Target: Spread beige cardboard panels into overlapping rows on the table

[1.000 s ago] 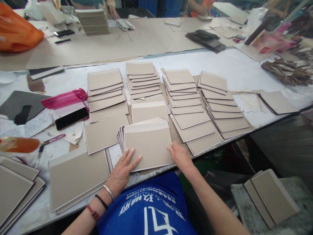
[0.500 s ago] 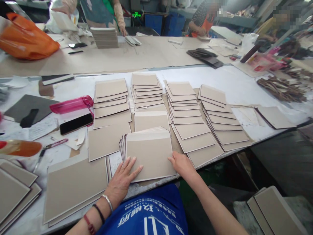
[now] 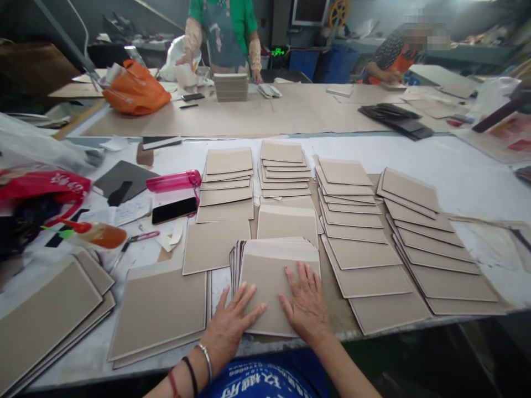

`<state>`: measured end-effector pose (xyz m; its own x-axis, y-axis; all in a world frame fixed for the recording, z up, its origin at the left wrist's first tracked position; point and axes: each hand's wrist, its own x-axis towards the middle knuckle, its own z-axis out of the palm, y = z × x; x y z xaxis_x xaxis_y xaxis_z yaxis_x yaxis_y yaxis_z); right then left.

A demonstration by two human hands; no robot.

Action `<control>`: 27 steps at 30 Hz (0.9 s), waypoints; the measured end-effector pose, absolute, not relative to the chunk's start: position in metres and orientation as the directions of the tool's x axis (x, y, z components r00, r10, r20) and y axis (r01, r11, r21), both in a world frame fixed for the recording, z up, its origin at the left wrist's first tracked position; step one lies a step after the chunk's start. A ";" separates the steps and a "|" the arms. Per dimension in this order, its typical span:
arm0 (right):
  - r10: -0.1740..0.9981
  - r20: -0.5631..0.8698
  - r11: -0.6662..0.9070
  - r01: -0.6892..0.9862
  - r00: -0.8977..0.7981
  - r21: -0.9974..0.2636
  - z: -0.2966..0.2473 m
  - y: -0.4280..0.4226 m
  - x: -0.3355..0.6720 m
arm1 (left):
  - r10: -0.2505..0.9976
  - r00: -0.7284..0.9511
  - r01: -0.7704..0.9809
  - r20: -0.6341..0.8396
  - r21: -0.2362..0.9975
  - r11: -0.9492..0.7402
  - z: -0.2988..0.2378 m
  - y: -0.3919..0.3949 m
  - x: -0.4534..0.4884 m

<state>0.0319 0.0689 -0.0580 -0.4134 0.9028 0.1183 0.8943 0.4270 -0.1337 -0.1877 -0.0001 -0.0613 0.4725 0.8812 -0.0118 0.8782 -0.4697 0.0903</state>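
Observation:
A stack of beige rectangular panels (image 3: pixel 267 284), with dark edges fanned at its left side and a paler strip along the top, lies at the table's front edge. Across its lower left corner rests my left hand (image 3: pixel 231 321), fingers spread. My right hand (image 3: pixel 306 303) lies flat on the right part of the top panel, fingers slightly apart. Beside my left hand is a pair of larger beige panels (image 3: pixel 161 304). Overlapping columns of similar panels stand behind and to the right, one of them a staggered row (image 3: pixel 365 243).
At left lie a black phone (image 3: pixel 174 210), a pink case (image 3: pixel 174 181), a glue bottle (image 3: pixel 105 234) and more panels (image 3: pixel 53 309). An orange bag (image 3: pixel 136 91) sits on the far table (image 3: pixel 298 113). Two people work there, one in green sleeves (image 3: pixel 244 22).
My right hand has moved from the stack's right edge onto its top and flattened out. My left hand stays at the lower left corner. The camera has turned left.

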 end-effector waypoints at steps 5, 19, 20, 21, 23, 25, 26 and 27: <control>0.902 0.162 0.422 0.898 -0.401 -0.126 -0.076 0.066 0.033 | 0.899 0.387 0.902 0.206 0.117 -0.415 -0.059 0.017 -0.166; 0.900 0.184 0.424 0.890 -0.394 -0.166 -0.073 0.067 0.035 | 0.934 0.259 0.955 0.247 0.082 -0.286 -0.075 0.049 -0.129; 0.897 0.200 0.427 0.890 -0.394 -0.161 -0.073 0.067 0.035 | 0.930 0.262 0.955 0.258 0.068 -0.288 -0.076 0.049 -0.129; 0.891 0.224 0.432 0.888 -0.394 -0.156 -0.072 0.068 0.035 | 0.929 0.262 0.957 0.263 0.054 -0.285 -0.077 0.049 -0.129; 0.884 0.266 0.433 0.887 -0.384 -0.159 -0.070 0.069 0.034 | 0.929 0.258 0.961 0.264 0.029 -0.275 -0.078 0.049 -0.129; 0.878 0.269 0.449 0.875 -0.396 -0.180 -0.068 0.069 0.030 | 0.935 0.254 0.963 0.248 0.021 -0.268 -0.077 0.048 -0.129; 0.874 0.264 0.463 0.865 -0.409 -0.195 -0.067 0.069 0.028 | 0.937 0.255 0.963 0.239 0.025 -0.269 -0.076 0.047 -0.129; 0.870 0.250 0.477 0.853 -0.425 -0.210 -0.068 0.069 0.026 | 0.939 0.255 0.962 0.230 0.033 -0.270 -0.075 0.047 -0.129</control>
<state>0.0255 0.0686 -0.0681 -0.4247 0.8700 0.2505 0.8535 0.4770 -0.2099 -0.1290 0.0469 -0.0749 0.2554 0.9390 0.2302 0.9623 -0.2699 0.0332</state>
